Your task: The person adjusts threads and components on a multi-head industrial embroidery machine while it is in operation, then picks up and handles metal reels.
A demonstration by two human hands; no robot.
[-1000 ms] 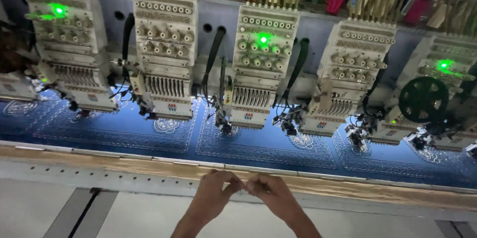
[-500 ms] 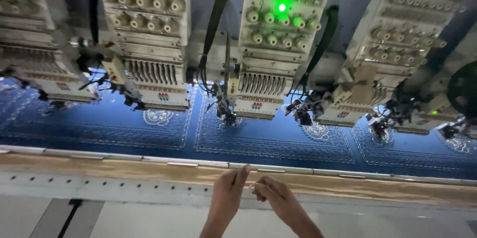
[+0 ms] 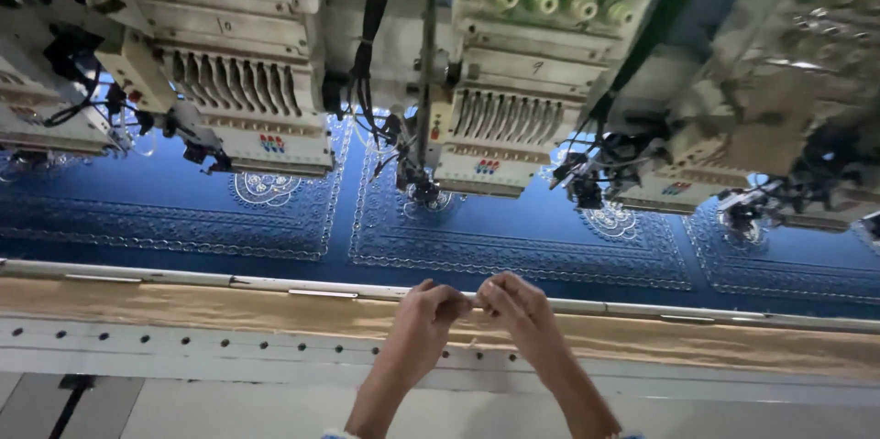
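Landmark: metal frame rail (image 3: 321, 292), running across the counter (image 3: 183, 347) from left to right.

- Left embroidery head (image 3: 247, 82): cream housing with a row of needles, above the rail, over the blue fabric.
- Blue fabric (image 3: 165, 205): stretched flat beyond the rail, stitched with pale bordered panels and round medallions.
- Tan backing strip (image 3: 137, 306): lies just on the near side of the rail, along its whole length.
- Left hand (image 3: 426, 311): over the tan strip at the rail, fingers curled and tips pinched together; the grip looks clenched, but what it pinches is too fine to make out.
- Right hand (image 3: 513, 303): just beside the left hand, fingertips nearly touching it, likewise pinched at the rail; content of the grip cannot be told.
- Middle embroidery head (image 3: 522, 100): directly beyond the hands, needle over a medallion.
- Right embroidery head (image 3: 779, 109): blurred, above the fabric at far right.
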